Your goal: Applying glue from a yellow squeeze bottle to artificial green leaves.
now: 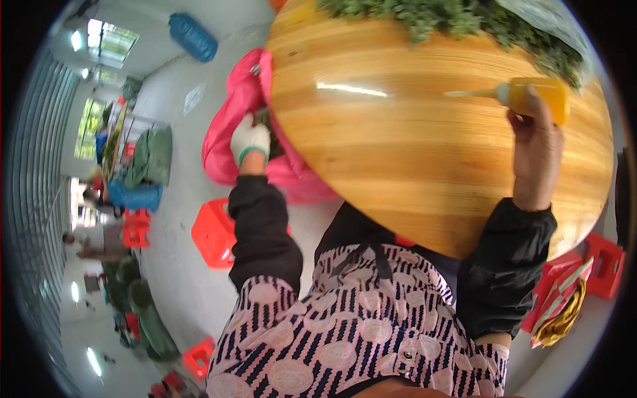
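Observation:
My right hand (536, 142), bare, is closed round a yellow squeeze bottle (548, 98) with a long pale nozzle. The bottle lies on its side over the right part of the round wooden table (398, 152), nozzle pointing left. Wearing a white glove, my left hand (251, 138) reaches into a bright pink bag (225, 149) beside the table's left edge. Dark greenery (277, 136) shows in the bag's mouth next to that hand. Its fingers are hidden, so I cannot see what they hold. Bunches of green artificial-looking foliage (424, 16) lie along the table's far edge.
A red plastic stool (215, 232) stands on the floor left of me. Another red stool (605, 265) is at the right, near a stack of red and yellow bags (561, 305). A blue sack (192, 38) lies far left. Green sacks (152, 156) and people are in the background.

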Tool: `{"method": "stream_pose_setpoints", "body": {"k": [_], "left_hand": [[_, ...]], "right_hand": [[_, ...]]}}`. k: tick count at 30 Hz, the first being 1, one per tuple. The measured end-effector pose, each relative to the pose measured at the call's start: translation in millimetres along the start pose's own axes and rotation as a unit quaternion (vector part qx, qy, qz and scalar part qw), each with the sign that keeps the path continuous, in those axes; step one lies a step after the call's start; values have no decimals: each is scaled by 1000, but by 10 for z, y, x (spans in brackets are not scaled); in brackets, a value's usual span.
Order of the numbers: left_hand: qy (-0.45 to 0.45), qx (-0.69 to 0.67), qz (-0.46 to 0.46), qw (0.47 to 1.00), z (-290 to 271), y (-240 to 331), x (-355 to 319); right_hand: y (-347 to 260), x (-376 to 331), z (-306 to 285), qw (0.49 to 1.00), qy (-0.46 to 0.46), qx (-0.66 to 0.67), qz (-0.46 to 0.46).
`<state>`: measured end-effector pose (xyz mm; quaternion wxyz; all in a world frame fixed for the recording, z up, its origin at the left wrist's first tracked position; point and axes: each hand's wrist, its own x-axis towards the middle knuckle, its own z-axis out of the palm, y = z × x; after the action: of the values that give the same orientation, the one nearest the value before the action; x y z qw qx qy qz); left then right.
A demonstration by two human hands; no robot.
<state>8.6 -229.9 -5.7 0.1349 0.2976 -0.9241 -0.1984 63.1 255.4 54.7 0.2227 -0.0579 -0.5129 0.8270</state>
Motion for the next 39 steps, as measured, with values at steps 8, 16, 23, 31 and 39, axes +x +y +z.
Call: {"method": "stream_pose_setpoints", "body": {"k": [8,16,23,31,39], "left_hand": [[-3,-275,404,873,493,1547,-478],[-48,-50,352,933,1072,3018,-808],[-133,-1,293,947,773,2521,-1178],[-237,-291,303,876,300,1836,-1754],[-58,-337,418,842,462,1803,-1484]], "right_hand": [[25,-8,29,999,25,-27,-3],[115,143,-87,992,116,2,43],[87,178,-120,991,130,11,13],[128,123,-79,996,83,-36,17],[137,-3,77,998,24,-38,-49]]}}
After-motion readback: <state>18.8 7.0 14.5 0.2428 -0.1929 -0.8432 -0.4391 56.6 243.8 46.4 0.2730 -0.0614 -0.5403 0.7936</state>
